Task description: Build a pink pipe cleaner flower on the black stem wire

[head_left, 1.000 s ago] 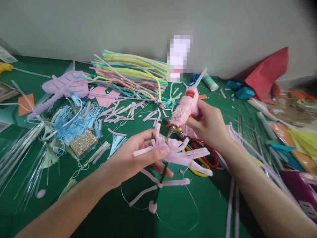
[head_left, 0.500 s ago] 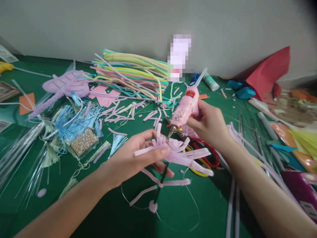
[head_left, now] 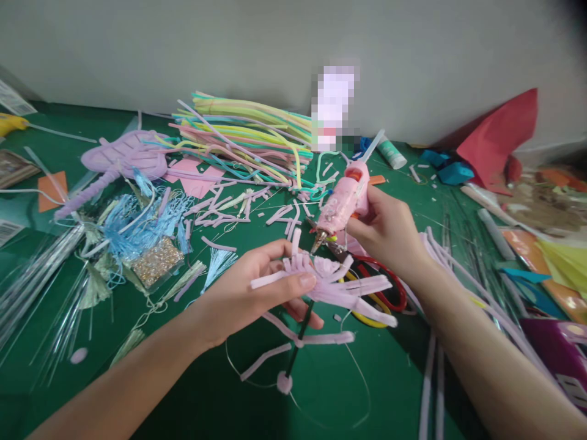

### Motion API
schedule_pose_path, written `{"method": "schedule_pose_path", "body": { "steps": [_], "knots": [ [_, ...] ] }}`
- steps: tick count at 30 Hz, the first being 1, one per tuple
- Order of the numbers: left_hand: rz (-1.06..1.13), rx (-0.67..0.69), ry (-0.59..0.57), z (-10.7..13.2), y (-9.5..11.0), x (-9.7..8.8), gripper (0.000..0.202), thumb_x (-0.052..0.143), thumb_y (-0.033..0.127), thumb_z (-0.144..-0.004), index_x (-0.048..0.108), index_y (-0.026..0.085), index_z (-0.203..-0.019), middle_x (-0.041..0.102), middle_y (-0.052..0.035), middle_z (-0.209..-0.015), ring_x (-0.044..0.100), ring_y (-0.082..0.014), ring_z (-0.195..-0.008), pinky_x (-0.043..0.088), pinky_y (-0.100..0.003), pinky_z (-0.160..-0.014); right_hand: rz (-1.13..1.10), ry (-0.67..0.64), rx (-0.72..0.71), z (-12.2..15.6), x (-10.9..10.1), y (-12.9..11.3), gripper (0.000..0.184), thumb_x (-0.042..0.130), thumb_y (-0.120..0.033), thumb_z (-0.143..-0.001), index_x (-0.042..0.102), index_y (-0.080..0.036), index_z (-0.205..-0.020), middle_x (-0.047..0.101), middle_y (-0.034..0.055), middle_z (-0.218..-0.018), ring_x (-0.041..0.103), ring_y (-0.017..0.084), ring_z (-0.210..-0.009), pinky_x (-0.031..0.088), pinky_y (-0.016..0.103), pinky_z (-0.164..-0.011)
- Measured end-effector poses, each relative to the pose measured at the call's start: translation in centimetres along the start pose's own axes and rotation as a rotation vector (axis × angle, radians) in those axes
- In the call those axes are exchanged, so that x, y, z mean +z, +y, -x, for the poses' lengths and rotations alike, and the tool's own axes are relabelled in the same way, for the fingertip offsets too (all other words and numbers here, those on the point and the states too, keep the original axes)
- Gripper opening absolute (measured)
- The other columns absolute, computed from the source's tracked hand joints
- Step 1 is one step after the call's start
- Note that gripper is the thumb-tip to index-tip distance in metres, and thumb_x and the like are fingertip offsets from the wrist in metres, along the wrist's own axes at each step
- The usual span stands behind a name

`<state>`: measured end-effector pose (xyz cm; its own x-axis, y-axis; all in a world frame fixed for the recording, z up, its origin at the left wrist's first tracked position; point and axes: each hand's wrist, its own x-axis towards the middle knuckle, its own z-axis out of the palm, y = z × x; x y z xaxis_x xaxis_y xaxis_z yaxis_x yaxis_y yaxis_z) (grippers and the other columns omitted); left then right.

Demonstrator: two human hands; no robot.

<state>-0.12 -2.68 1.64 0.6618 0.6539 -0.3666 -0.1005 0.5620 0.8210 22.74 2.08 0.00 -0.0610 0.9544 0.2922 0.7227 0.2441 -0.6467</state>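
Between the thumb and fingers of my left hand is a lilac pipe-cleaner figure with several strips fanning out. A dark stick runs down from it to a lilac ball, with thin limbs and a loose clear thread hanging there. My right hand is wrapped round the handle of a pink glue gun. Its metal nozzle points down at the top of the figure, very close to it; whether they touch I cannot tell. A clear glue stick pokes from the gun's back.
Behind lie bundled coloured pipe cleaners and short lilac offcuts. Blue tassels, a packet of gold beads and a lilac woven fan shape are on the left. Red-and-yellow-handled scissors sit under my right hand.
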Motion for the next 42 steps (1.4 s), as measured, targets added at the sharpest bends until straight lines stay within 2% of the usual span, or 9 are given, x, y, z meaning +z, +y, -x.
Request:
{"method": "schedule_pose_path", "body": {
  "steps": [6,10,15,18,20,23,25,35,42],
  "knots": [
    [-0.016,0.002,0.01,0.0,0.0,-0.1,0.024,0.071,0.036,-0.088,0.059,0.02,-0.102,0.07,0.0016,-0.084,0.074,-0.0138,-0.071,0.057,-0.018,-0.061,-0.028,-0.005,0.029,0.0,-0.1,-0.7,0.02,0.061,-0.031,-0.071,0.044,-0.021,-0.068,0.039,-0.0064,-0.057,0.031,0.009,-0.054,0.025,0.025,-0.051],
    [-0.046,-0.007,0.026,0.1,0.2,-0.2,0.025,0.071,0.035,-0.088,0.059,0.019,-0.102,0.071,0.0001,-0.084,0.075,-0.0145,-0.072,0.056,-0.019,-0.062,0.069,-0.048,0.192,-0.8,-1.1,0.2,0.023,0.062,-0.039,-0.071,0.056,-0.019,-0.079,0.05,-0.0025,-0.064,0.041,0.012,-0.057,0.031,0.027,-0.054],
    [-0.048,-0.006,0.058,0.3,0.3,-0.2,0.026,0.072,0.036,-0.086,0.059,0.018,-0.099,0.072,-0.0001,-0.084,0.074,-0.0139,-0.071,0.056,-0.019,-0.062,0.466,0.003,0.481,-1.8,-2.3,4.1,0.051,0.064,-0.05,-0.076,0.062,-0.009,-0.106,0.067,0.0155,-0.09,0.061,0.029,-0.081,0.046,0.04,-0.071],
    [-0.064,-0.015,0.059,0.4,0.4,-0.1,0.023,0.07,0.035,-0.088,0.06,0.017,-0.098,0.074,-0.0013,-0.081,0.074,-0.0135,-0.071,0.055,-0.018,-0.063,0.585,0.021,0.342,-1.5,-3.0,4.5,0.052,0.071,-0.041,-0.072,0.063,-0.005,-0.109,0.067,0.0253,-0.105,0.06,0.04,-0.103,0.045,0.053,-0.086],
    [-0.068,-0.013,0.064,0.4,0.5,0.0,0.023,0.07,0.035,-0.088,0.06,0.016,-0.097,0.074,-0.0015,-0.079,0.073,-0.014,-0.071,0.054,-0.018,-0.062,0.42,0.034,0.222,-0.9,-3.6,2.9,0.037,0.07,-0.039,-0.076,0.068,-0.012,-0.101,0.07,0.0202,-0.102,0.062,0.035,-0.101,0.048,0.051,-0.086],
    [-0.07,-0.015,0.069,0.3,0.7,0.2,0.026,0.073,0.037,-0.085,0.06,0.016,-0.095,0.074,-0.0021,-0.077,0.073,-0.0148,-0.068,0.054,-0.019,-0.061,-0.163,-0.21,0.112,-0.1,-4.5,-0.6,0.029,0.07,-0.049,-0.079,0.074,-0.021,-0.087,0.073,0.008,-0.091,0.067,0.022,-0.082,0.054,0.036,-0.073],
    [-0.074,-0.016,0.071,0.2,0.8,0.2,0.026,0.074,0.036,-0.084,0.06,0.017,-0.094,0.074,-0.0019,-0.076,0.073,-0.0149,-0.068,0.054,-0.02,-0.06,-0.352,-0.334,0.062,0.3,-4.7,-2.5,0.026,0.075,-0.048,-0.076,0.075,-0.023,-0.082,0.072,0.0051,-0.082,0.065,0.017,-0.071,0.053,0.031,-0.064],
    [-0.009,-0.024,0.01,0.3,0.4,0.2,0.021,0.073,0.033,-0.086,0.063,0.017,-0.093,0.074,-0.0015,-0.076,0.074,-0.0149,-0.068,0.054,-0.018,-0.058,-0.684,-0.471,0.115,0.4,-1.1,-1.7,0.017,0.08,-0.036,-0.075,0.077,-0.022,-0.083,0.071,0.001,-0.078,0.061,0.01,-0.064,0.049,0.022,-0.058],
    [0.051,0.008,0.014,-0.1,-0.1,-0.3,0.024,0.074,0.031,-0.085,0.064,0.016,-0.101,0.075,-0.0032,-0.077,0.075,-0.016,-0.069,0.055,-0.019,-0.059,-0.881,-0.742,0.188,0.7,0.2,-1.5,0.012,0.078,-0.026,-0.076,0.075,-0.018,-0.084,0.072,0.0003,-0.079,0.064,0.011,-0.069,0.051,0.021,-0.064]
  ]
}}
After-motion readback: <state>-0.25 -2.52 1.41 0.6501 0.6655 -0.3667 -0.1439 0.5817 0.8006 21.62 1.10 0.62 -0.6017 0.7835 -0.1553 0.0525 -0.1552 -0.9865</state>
